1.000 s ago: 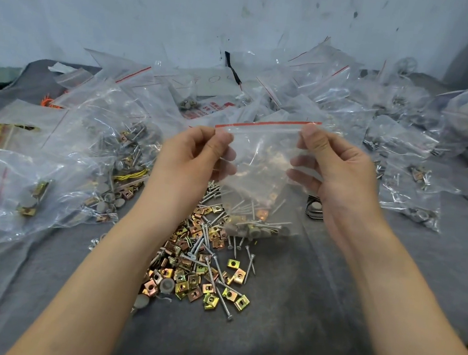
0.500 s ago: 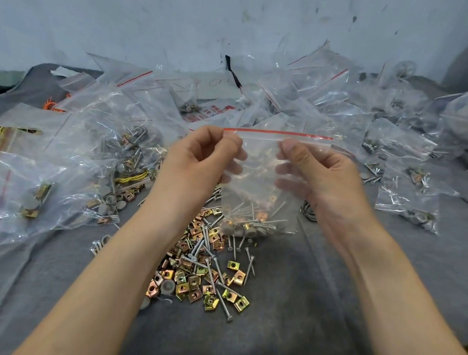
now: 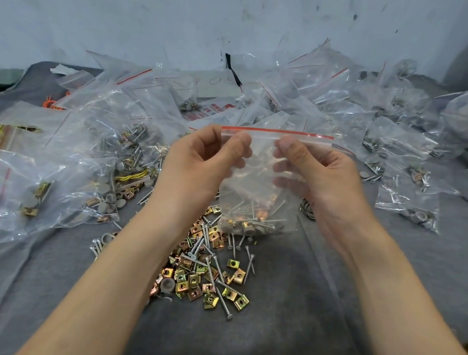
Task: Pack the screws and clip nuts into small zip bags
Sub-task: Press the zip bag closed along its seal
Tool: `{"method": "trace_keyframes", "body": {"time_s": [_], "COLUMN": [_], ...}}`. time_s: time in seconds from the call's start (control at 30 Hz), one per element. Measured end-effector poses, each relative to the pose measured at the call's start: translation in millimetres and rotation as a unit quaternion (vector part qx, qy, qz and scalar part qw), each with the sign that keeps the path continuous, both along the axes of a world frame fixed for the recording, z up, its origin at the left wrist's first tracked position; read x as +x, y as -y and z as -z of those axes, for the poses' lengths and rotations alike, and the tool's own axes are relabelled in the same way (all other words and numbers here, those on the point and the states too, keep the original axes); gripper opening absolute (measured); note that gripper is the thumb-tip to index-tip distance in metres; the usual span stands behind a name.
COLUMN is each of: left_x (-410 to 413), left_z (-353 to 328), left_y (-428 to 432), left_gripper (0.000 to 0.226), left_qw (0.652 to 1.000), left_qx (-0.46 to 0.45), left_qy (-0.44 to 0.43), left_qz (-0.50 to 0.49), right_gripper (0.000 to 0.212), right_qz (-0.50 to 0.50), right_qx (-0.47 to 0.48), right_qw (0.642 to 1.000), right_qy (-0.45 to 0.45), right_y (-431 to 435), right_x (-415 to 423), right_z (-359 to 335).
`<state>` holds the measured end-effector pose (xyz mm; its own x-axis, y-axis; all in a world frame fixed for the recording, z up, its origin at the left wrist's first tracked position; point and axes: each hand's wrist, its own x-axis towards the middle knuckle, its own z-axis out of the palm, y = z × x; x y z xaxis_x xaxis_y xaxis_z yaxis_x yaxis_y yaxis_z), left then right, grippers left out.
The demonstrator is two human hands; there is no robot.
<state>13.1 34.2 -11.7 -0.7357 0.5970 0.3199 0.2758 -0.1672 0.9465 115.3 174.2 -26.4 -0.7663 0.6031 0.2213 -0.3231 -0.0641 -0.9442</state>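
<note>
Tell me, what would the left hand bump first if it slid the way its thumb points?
Probably the right hand. The left hand pinches the zip bag near its top, thumb pointing across at the right thumb; only bare bag lies between them, though depth is hard to judge.

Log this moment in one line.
bag: screws, clip nuts inside | left hand: pinches bag top | right hand: pinches bag top | pile: loose on table

Soft even light, glare on plastic bags (image 3: 89,140) (wide-angle bending at edges), slight blur throughout.
</note>
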Motion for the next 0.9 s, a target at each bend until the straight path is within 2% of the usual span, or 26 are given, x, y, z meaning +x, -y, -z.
{"method": "trace_keyframes", "body": {"time_s": [0.23, 0.63, 0.9], "left_x": [2.8, 5.7, 11.1], "left_z": [2.0, -0.8, -1.8], "left_y": [-1.2, -2.5, -2.7], "left_gripper": [0.011, 0.01, 0.016], "left_qw": [1.0, 1.0, 0.999], "left_qx": [-0.013, -0.003, -0.017], "left_qy": [0.006, 0.014, 0.0], "left_qz": [0.019, 0.026, 0.038], "right_gripper": [0.024, 0.009, 0.009], "right_qz": [-0.011, -0.008, -0.001], "right_qx": [0.029, 0.066, 0.066], "right_qw": [1.0, 0.998, 0.997], "right_qy": [-0.003, -0.015, -0.027], "right_y": [1.3, 0.5, 4.3], "right_x": [-0.4, -1.4, -2.3], "right_z": [0.9, 3.6, 3.8]}}
